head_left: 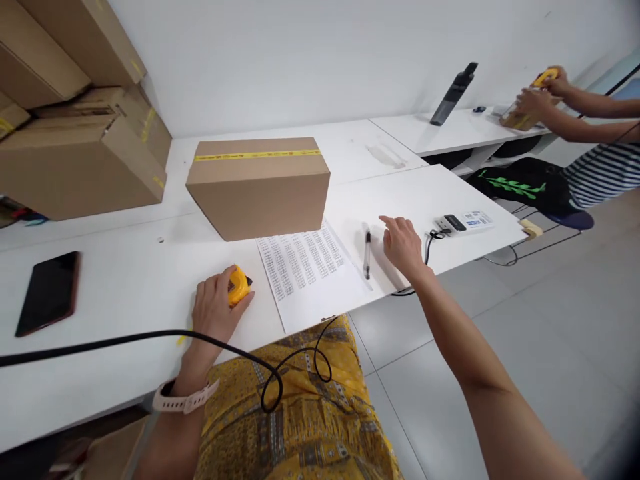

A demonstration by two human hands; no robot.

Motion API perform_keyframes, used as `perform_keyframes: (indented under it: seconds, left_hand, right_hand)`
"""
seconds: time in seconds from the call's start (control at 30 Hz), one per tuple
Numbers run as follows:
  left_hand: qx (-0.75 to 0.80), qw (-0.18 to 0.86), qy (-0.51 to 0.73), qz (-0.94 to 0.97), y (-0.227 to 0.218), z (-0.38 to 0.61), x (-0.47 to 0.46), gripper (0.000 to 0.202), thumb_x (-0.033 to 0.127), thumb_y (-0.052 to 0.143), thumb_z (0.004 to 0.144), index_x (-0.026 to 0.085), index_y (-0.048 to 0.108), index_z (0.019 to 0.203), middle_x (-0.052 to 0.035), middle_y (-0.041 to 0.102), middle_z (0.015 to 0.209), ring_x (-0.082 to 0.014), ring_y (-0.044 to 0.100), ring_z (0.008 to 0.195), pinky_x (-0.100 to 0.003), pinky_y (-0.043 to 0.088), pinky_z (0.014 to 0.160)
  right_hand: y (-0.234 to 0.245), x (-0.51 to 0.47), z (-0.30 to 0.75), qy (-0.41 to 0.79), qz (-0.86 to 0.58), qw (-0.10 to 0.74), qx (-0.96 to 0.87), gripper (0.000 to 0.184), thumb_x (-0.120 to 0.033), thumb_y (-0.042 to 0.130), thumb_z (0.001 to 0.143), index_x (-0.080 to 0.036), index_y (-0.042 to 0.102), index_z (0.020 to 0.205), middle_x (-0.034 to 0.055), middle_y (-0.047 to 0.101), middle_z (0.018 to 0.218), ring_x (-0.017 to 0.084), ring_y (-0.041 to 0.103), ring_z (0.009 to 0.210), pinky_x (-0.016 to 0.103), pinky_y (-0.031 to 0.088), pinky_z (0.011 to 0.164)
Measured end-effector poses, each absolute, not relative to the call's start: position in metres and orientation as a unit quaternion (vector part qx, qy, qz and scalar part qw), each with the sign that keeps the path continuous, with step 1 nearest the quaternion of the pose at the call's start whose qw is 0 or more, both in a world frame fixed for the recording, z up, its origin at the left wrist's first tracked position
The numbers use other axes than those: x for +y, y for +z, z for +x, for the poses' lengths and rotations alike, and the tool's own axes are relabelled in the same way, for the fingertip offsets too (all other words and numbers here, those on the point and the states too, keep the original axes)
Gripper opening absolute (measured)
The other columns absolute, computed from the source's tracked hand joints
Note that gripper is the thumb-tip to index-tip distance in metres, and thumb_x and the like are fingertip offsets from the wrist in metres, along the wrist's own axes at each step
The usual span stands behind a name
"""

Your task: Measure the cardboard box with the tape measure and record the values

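Observation:
My left hand (216,305) is closed around a yellow tape measure (239,287) resting at the table's near side. Over to the right, my right hand (403,245) has its fingers apart and holds nothing, just beside a clear pen with a black cap (367,255). Between the hands lies a printed sheet (320,280) with columns of small text. A brown cardboard box (260,203) sealed with yellow tape stands behind the sheet and covers its far edge.
Cardboard boxes (65,167) are stacked at the left, above a dark phone (50,292). A black cable (150,335) crosses the foreground. A small black-and-white device (450,224) sits at right. Farther off are a dark bottle (454,95) and another person's hands (537,101) with a yellow tape measure.

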State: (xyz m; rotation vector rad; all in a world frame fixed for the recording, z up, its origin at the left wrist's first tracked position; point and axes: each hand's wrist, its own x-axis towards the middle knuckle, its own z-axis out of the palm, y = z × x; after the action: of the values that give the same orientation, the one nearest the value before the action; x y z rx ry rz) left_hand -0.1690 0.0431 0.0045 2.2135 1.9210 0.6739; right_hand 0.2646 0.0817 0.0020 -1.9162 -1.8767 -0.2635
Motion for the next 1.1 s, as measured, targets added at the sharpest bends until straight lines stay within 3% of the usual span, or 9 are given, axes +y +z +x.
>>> perform_keyframes:
  seconds: [0.13, 0.23, 0.3, 0.47, 0.63, 0.73, 0.83, 0.97, 1.1]
  left_hand:
    - [0.643, 0.250, 0.379, 0.617, 0.006, -0.167, 0.043, 0.062, 0.054, 0.069, 0.078, 0.019, 0.061, 0.129, -0.0115, 0.069, 0.111, -0.0303, 0.062, 0.103, -0.045, 0.050, 0.093]
    - [0.590, 0.431, 0.503, 0.462, 0.009, -0.168, 0.036, 0.063, 0.059, 0.069, 0.077, 0.017, 0.061, 0.124, -0.0098, 0.069, 0.113, -0.0235, 0.066, 0.096, -0.035, 0.054, 0.083]
    - [0.555, 0.489, 0.543, 0.398, 0.011, -0.171, 0.028, 0.063, 0.059, 0.071, 0.076, 0.015, 0.062, 0.121, -0.0102, 0.068, 0.116, -0.0218, 0.066, 0.096, -0.032, 0.055, 0.080]
    - [0.535, 0.510, 0.584, 0.336, 0.010, -0.183, 0.007, 0.055, 0.053, 0.074, 0.076, 0.016, 0.066, 0.117, -0.0084, 0.069, 0.117, -0.0198, 0.066, 0.096, -0.031, 0.056, 0.082]
    - [0.477, 0.499, 0.664, 0.287, 0.013, -0.194, -0.004, 0.054, 0.053, 0.077, 0.069, 0.019, 0.069, 0.109, -0.0072, 0.071, 0.115, -0.0191, 0.067, 0.090, -0.030, 0.057, 0.076]
    - [0.430, 0.483, 0.691, 0.325, 0.028, -0.199, -0.017, 0.056, 0.056, 0.076, 0.069, 0.022, 0.070, 0.113, -0.0070, 0.072, 0.113, -0.0193, 0.067, 0.084, -0.030, 0.057, 0.071]
    - [0.383, 0.480, 0.669, 0.418, 0.049, -0.199, -0.035, 0.058, 0.054, 0.076, 0.071, 0.023, 0.069, 0.120, -0.0084, 0.072, 0.111, -0.0215, 0.067, 0.084, -0.035, 0.056, 0.075]
    - [0.367, 0.488, 0.581, 0.537, 0.076, -0.188, -0.049, 0.061, 0.052, 0.078, 0.073, 0.021, 0.068, 0.125, -0.0127, 0.071, 0.118, -0.0268, 0.069, 0.092, -0.038, 0.055, 0.082]
    - [0.352, 0.511, 0.486, 0.616, 0.098, -0.174, -0.050, 0.064, 0.045, 0.080, 0.071, 0.021, 0.063, 0.128, -0.0115, 0.071, 0.115, -0.0290, 0.069, 0.098, -0.035, 0.056, 0.080]
  right_hand:
    - [0.057, 0.106, 0.211, -0.131, -0.590, 0.343, -0.719, 0.043, -0.037, 0.038, 0.102, -0.023, 0.056, 0.138, 0.0154, 0.062, 0.126, 0.033, 0.053, 0.118, 0.051, 0.044, 0.100]
    - [0.093, 0.141, 0.152, -0.126, -0.511, 0.333, -0.782, 0.048, -0.045, 0.034, 0.104, -0.027, 0.049, 0.146, 0.0104, 0.053, 0.146, 0.031, 0.042, 0.139, 0.051, 0.035, 0.112]
    - [0.105, 0.168, 0.118, -0.131, -0.492, 0.311, -0.803, 0.053, -0.050, 0.032, 0.104, -0.028, 0.043, 0.151, 0.0082, 0.044, 0.156, 0.031, 0.032, 0.148, 0.054, 0.028, 0.117]
    - [0.099, 0.188, 0.078, -0.102, -0.493, 0.292, -0.813, 0.059, -0.056, 0.035, 0.102, -0.027, 0.042, 0.152, 0.0109, 0.046, 0.157, 0.032, 0.035, 0.148, 0.057, 0.023, 0.120]
    - [0.078, 0.099, 0.081, -0.133, -0.492, 0.288, -0.811, 0.062, -0.049, 0.044, 0.101, -0.024, 0.034, 0.157, 0.0126, 0.035, 0.164, 0.030, 0.027, 0.153, 0.053, 0.020, 0.123]
    - [0.061, 0.039, 0.087, -0.130, -0.479, 0.283, -0.821, 0.055, -0.040, 0.052, 0.099, -0.027, 0.043, 0.152, 0.0121, 0.040, 0.161, 0.030, 0.034, 0.151, 0.053, 0.027, 0.120]
    - [0.053, -0.001, 0.092, -0.106, -0.470, 0.353, -0.802, 0.036, -0.028, 0.055, 0.097, -0.030, 0.061, 0.133, 0.0121, 0.060, 0.144, 0.031, 0.055, 0.133, 0.052, 0.044, 0.106]
    - [0.076, -0.029, 0.084, 0.064, -0.447, 0.488, -0.747, 0.020, -0.025, 0.056, 0.097, -0.029, 0.070, 0.110, 0.0092, 0.074, 0.102, 0.026, 0.069, 0.092, 0.043, 0.055, 0.080]
    - [0.114, -0.038, 0.068, 0.430, -0.406, 0.452, -0.668, 0.028, -0.044, 0.051, 0.100, -0.027, 0.069, 0.112, 0.0058, 0.072, 0.091, 0.020, 0.067, 0.078, 0.035, 0.057, 0.067]
